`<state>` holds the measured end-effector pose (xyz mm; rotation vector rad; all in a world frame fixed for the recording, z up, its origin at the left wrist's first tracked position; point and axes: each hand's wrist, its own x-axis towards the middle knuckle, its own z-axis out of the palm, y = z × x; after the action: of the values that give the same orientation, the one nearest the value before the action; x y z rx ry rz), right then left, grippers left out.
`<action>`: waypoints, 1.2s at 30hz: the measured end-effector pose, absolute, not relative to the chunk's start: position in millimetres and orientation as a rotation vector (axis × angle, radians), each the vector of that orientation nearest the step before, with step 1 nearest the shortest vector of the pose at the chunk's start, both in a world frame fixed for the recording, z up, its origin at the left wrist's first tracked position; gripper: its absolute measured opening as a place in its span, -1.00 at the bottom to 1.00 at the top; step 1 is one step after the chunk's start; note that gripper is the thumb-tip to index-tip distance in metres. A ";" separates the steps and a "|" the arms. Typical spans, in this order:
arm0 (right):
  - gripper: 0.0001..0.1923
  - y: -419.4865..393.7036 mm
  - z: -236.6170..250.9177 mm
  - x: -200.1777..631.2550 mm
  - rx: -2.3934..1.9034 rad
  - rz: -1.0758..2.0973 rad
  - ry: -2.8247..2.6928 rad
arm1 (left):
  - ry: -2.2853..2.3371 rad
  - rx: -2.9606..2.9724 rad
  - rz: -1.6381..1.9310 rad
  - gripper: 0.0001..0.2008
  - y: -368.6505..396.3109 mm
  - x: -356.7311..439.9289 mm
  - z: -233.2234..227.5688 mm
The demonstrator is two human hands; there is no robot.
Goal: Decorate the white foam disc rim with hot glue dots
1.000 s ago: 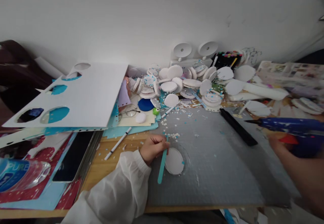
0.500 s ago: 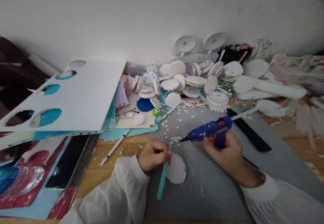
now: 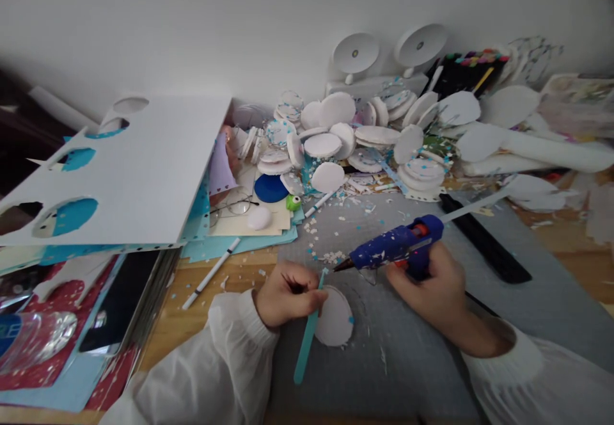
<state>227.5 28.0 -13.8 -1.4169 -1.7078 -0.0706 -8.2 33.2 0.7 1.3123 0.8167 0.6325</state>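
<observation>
My left hand (image 3: 286, 294) pinches a teal craft stick (image 3: 307, 335) that lies along the left edge of a white foam disc (image 3: 336, 318) on the grey mat (image 3: 412, 348). My right hand (image 3: 432, 287) grips a blue glue gun (image 3: 396, 249) speckled with white. Its nozzle points left and hovers just above the top end of the stick, close to my left fingers.
A heap of white foam discs (image 3: 364, 137) fills the back of the desk, with markers (image 3: 467, 66) behind. A large white board with round cut-outs (image 3: 129, 169) overhangs the left. A black ruler (image 3: 484, 238), a pen (image 3: 211, 274), glasses (image 3: 235, 206) and paper scraps lie around.
My right hand brought the glue gun in from the far right until its tip reached the stick's top end. The left hand kept holding the stick by the disc.
</observation>
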 end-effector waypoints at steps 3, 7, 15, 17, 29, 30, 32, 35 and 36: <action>-0.84 28.4 -14.1 227.6 -1.405 -0.093 -1.729 | 0.822 1.325 0.638 -0.54 32.6 -8.6 -0.5; -0.85 28.6 -16.7 227.9 -1.390 -0.122 -1.744 | 0.831 1.317 0.630 -0.54 32.1 -8.1 0.3; -0.85 28.4 -17.1 229.2 -1.396 -0.175 -1.779 | 0.859 1.335 0.623 -0.57 31.5 -7.9 -0.7; -0.85 28.7 -17.5 229.0 -1.401 -0.191 -1.775 | 0.858 1.327 0.617 -0.59 31.3 -8.2 -0.9; -0.87 29.4 -19.4 229.3 -1.414 -0.195 -1.778 | 0.852 1.341 0.612 -0.56 31.5 -8.6 -2.2; -0.87 29.4 -20.0 229.7 -1.419 -0.191 -1.779 | 0.853 1.342 0.612 -0.56 31.5 -8.5 -1.9; -0.87 29.5 -20.7 230.1 -1.421 -0.179 -1.783 | 0.855 1.343 0.613 -0.57 31.6 -8.2 -0.8; -0.86 29.5 -20.6 230.2 -1.417 -0.183 -1.788 | 0.853 1.339 0.616 -0.55 31.6 -7.6 1.3; -0.85 29.4 -20.4 230.1 -1.424 -0.185 -1.786 | 0.856 1.336 0.614 -0.54 31.5 -7.5 1.8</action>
<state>230.1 29.4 -20.4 -1.4243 -1.7858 -0.1854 -7.5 31.5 1.8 1.3364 0.8561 0.6135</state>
